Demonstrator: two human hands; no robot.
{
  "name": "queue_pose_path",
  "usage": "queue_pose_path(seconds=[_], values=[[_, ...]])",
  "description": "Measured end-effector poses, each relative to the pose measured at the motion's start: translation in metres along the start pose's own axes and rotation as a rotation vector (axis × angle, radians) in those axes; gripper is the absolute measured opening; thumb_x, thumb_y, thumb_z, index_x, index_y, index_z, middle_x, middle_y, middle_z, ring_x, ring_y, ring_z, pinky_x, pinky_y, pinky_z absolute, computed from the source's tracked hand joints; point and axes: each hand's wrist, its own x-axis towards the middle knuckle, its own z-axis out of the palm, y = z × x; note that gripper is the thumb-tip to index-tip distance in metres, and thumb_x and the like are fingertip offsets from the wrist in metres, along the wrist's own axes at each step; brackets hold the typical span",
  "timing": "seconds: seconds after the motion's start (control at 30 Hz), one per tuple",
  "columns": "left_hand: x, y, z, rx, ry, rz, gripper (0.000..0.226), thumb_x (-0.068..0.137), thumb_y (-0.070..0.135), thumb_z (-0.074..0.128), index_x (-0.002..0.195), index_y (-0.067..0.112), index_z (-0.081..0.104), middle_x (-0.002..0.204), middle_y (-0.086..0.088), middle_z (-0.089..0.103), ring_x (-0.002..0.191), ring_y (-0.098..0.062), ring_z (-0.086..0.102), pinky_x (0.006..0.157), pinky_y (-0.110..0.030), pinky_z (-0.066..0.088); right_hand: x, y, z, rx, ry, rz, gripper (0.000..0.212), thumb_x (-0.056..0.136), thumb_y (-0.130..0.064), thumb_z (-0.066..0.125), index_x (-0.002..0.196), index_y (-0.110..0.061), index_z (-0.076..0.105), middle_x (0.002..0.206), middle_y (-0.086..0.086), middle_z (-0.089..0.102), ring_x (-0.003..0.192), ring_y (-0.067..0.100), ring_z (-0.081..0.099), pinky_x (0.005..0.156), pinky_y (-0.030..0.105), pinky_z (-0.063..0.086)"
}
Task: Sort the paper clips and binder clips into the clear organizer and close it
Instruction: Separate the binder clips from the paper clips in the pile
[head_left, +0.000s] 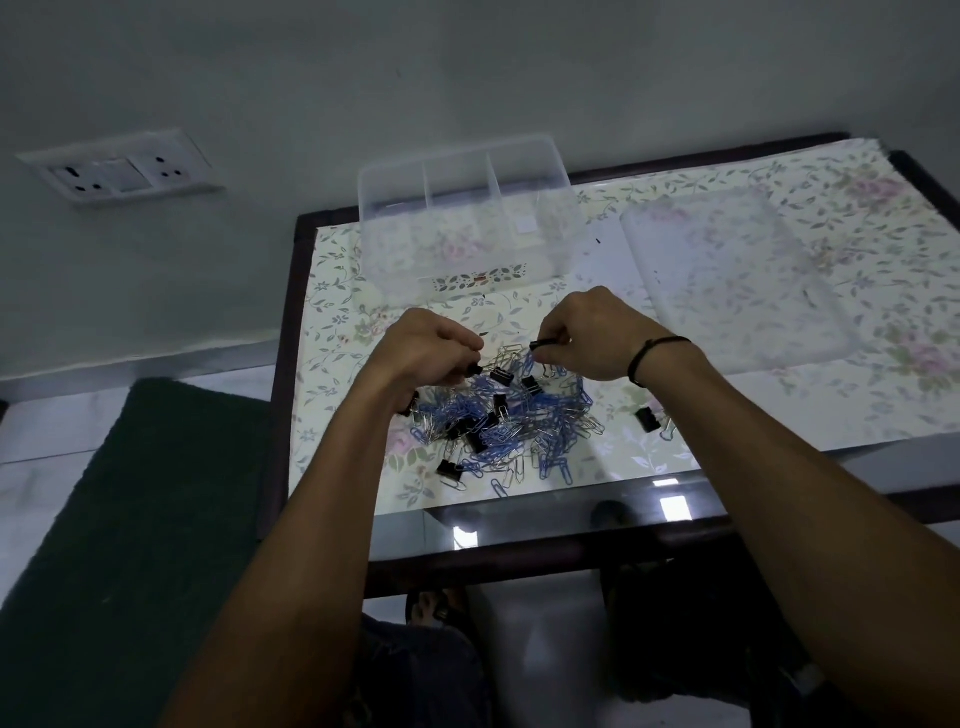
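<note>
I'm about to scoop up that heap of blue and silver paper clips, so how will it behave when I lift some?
The heap of blue and silver paper clips is interlocked, so clips will likely lift in tangled strings. Thin wire suggests a light load. Black binder clips buried among them may snag and come along.

A glossy glass top is seen over floral-printed paper. The organizer and its lid are of translucent, frosted plastic (smooth). Thin metal wire forms the paper clips; a matt green mat looks rough.
</note>
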Motion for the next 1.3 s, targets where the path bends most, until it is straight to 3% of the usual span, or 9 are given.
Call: queue_pose_path(seconds=[0.1, 0.27, 0.43, 0.63, 0.77, 0.83, 1.03, 1.13, 1.3], values=[[-0.001, -0.001, -0.002, 0.016, -0.021, 0.021, 0.031, 0.078, -0.012, 0.071, 0.099, 0.009, 0.081, 0.096, -0.013, 0.078, 0.094, -0.025, 0.075, 0.085, -0.036, 0.063, -0.001, 0.0, -0.001, 0.003, -0.02, 0.005, 0.026, 0.091, -0.031, 0.067, 0.093, -0.007, 0.078, 0.089, 0.012, 0.076, 0.083, 0.027, 0.071, 0.081, 0.042, 0.059], [0.004, -0.007, 0.001, 0.067, 0.096, 0.085, 0.024, 0.073, -0.004, 0.083, 0.091, 0.011, 0.083, 0.087, -0.011, 0.079, 0.079, -0.026, 0.077, 0.08, -0.039, 0.064, -0.003, 0.001, -0.005, 0.018, -0.016, 0.013, 0.025, 0.091, -0.03, 0.067, 0.095, -0.008, 0.078, 0.091, 0.011, 0.077, 0.084, 0.026, 0.07, 0.082, 0.04, 0.059], [0.0, 0.0, 0.009, 0.095, 0.178, 0.142, 0.017, 0.078, 0.011, 0.085, 0.095, 0.014, 0.083, 0.082, -0.003, 0.078, 0.081, -0.017, 0.075, 0.075, -0.029, 0.06, -0.007, 0.006, -0.013, 0.017, -0.006, 0.027, 0.026, 0.093, -0.03, 0.064, 0.094, -0.007, 0.078, 0.091, 0.012, 0.076, 0.085, 0.027, 0.07, 0.081, 0.042, 0.059], [-0.015, 0.028, 0.076, 0.002, -0.077, 0.097, 0.016, 0.074, 0.005, 0.086, 0.086, 0.013, 0.08, 0.083, -0.012, 0.078, 0.071, -0.027, 0.076, 0.067, -0.043, 0.065, -0.039, 0.039, -0.036, -0.069, -0.068, 0.144, 0.021, 0.089, -0.033, 0.068, 0.089, -0.014, 0.079, 0.08, 0.006, 0.076, 0.072, 0.018, 0.069, 0.077, 0.033, 0.058], [-0.022, 0.046, 0.134, 0.111, -0.227, 0.141, 0.016, 0.073, 0.011, 0.088, 0.087, 0.013, 0.081, 0.08, -0.008, 0.078, 0.066, -0.015, 0.073, 0.068, -0.027, 0.063, -0.065, 0.072, -0.042, -0.133, -0.258, 0.337, 0.011, 0.082, -0.034, 0.074, 0.081, -0.023, 0.077, 0.067, -0.002, 0.074, 0.063, 0.011, 0.07, 0.063, 0.023, 0.054], [-0.021, 0.053, 0.156, 0.128, -0.271, 0.129, 0.016, 0.073, 0.005, 0.087, 0.087, 0.01, 0.08, 0.083, -0.012, 0.078, 0.072, -0.021, 0.077, 0.07, -0.033, 0.065, -0.073, 0.081, -0.041, -0.123, -0.3, 0.406, 0.007, 0.079, -0.029, 0.078, 0.081, -0.023, 0.075, 0.063, -0.003, 0.073, 0.059, 0.01, 0.07, 0.056, 0.019, 0.052], [-0.017, 0.052, 0.18, 0.325, -0.184, 0.178, 0.019, 0.069, 0.011, 0.085, 0.087, 0.013, 0.083, 0.082, -0.01, 0.078, 0.077, -0.024, 0.076, 0.07, -0.038, 0.065, -0.067, 0.082, -0.034, -0.13, -0.314, 0.46, 0.018, 0.08, -0.019, 0.076, 0.097, -0.011, 0.075, 0.074, 0.004, 0.074, 0.065, 0.018, 0.072, 0.075, 0.032, 0.063], [-0.019, 0.051, 0.174, 0.368, -0.167, 0.188, 0.012, 0.071, 0.014, 0.083, 0.083, 0.013, 0.083, 0.078, -0.008, 0.078, 0.078, -0.023, 0.075, 0.068, -0.036, 0.064, -0.064, 0.08, -0.032, -0.188, -0.323, 0.456, 0.026, 0.08, -0.024, 0.077, 0.101, -0.009, 0.075, 0.086, 0.009, 0.078, 0.068, 0.019, 0.071, 0.079, 0.036, 0.063], [-0.025, 0.048, 0.143, 0.356, -0.164, 0.198, 0.021, 0.077, 0.006, 0.078, 0.098, 0.01, 0.082, 0.096, -0.005, 0.079, 0.085, -0.016, 0.073, 0.081, -0.027, 0.06, -0.061, 0.071, -0.034, -0.187, -0.245, 0.448, 0.049, 0.076, -0.036, 0.08, 0.117, -0.013, 0.066, 0.08, 0.003, 0.072, 0.075, 0.021, 0.073, 0.081, 0.036, 0.061]])
